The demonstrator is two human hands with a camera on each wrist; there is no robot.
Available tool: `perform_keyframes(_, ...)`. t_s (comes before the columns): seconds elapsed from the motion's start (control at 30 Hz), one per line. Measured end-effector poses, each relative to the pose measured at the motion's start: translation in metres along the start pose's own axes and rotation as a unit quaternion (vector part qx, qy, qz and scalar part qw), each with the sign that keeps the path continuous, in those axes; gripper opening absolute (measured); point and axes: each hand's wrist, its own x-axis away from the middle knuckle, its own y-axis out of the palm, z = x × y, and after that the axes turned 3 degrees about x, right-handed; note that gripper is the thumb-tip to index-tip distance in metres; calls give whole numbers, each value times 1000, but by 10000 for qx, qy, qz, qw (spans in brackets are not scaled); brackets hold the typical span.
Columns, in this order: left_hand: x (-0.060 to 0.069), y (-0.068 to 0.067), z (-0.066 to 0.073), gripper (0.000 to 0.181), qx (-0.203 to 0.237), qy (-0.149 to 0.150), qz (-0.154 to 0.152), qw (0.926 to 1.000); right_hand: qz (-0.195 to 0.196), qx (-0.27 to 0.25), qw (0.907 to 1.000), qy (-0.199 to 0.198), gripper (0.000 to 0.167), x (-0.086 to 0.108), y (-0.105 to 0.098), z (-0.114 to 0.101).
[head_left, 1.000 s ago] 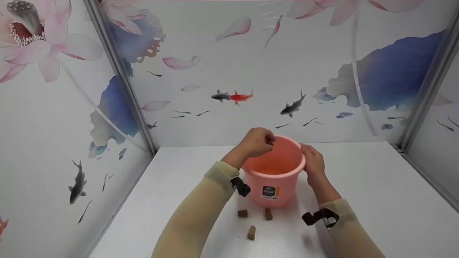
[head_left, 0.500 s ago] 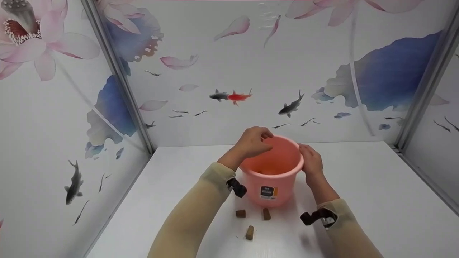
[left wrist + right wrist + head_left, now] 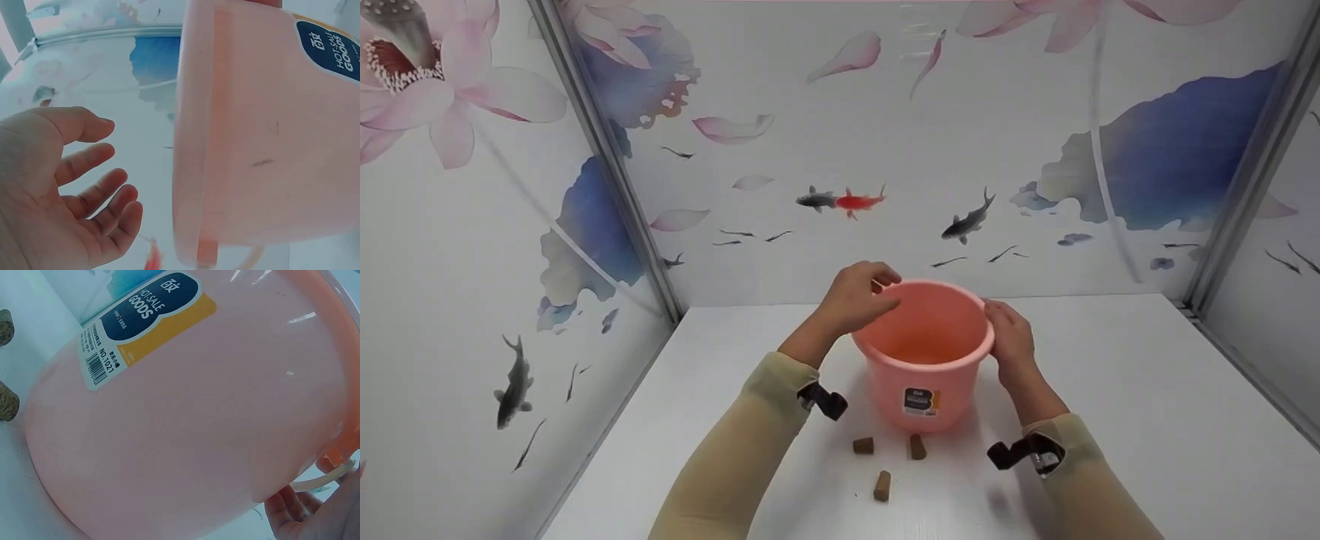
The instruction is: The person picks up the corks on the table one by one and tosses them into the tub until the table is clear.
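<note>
A pink plastic bucket (image 3: 924,397) stands upright on the white table, a dark blue and yellow label (image 3: 152,312) on its side. My right hand (image 3: 1011,336) grips the bucket's rim on the right, beside a pale handle (image 3: 323,481). At the left side of the rim is my left hand (image 3: 859,296), its fingers loosely bent and holding nothing. The left wrist view shows that hand's empty palm, apart from the bucket wall. In front of the bucket lie three tapered cork stoppers, one to the left (image 3: 863,445), one to the right (image 3: 917,447) and one nearer (image 3: 882,486). The bucket's bottom is hidden.
White panels (image 3: 810,135) painted with lotus flowers and fish close off the table at the back and both sides. Grey metal posts (image 3: 607,157) stand at the corners. Small dark specks lie near the closest cork.
My left hand was curled over the bucket's opening, then its fingers spread and it drew back to the left rim. The right hand keeps its hold; the corks stay in place.
</note>
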Motion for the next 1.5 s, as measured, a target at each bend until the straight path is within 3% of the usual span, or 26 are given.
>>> perform_keyframes(0.27, 30, -9, -4, 32, -65, 139, 607, 9980, -27, 23, 10000, 69, 49, -1, -1, -2)
perform_keyframes(0.57, 64, -19, -13, 33, -62, 7, 559, 9984, 15, 53, 9999, 148, 48, -1, -2, -1)
perform_keyframes(0.83, 86, -29, -18, 31, -161, 149, 704, 9973, 12, 51, 9999, 146, 51, 2, -3, -1)
perform_keyframes(1.07, 103, -26, -25, 27, -512, 290, 992, 9933, -19, -48, 9999, 99, 49, 0, -2, -2)
perform_keyframes(1.3, 117, -20, -27, 29, -451, 203, 865, 9950, 20, -8, 10000, 70, 49, -2, -2, -1)
perform_keyframes(1.5, 127, -13, -35, 26, -492, 212, 985, 9937, -13, -10, 10000, 65, 49, -1, 0, 1)
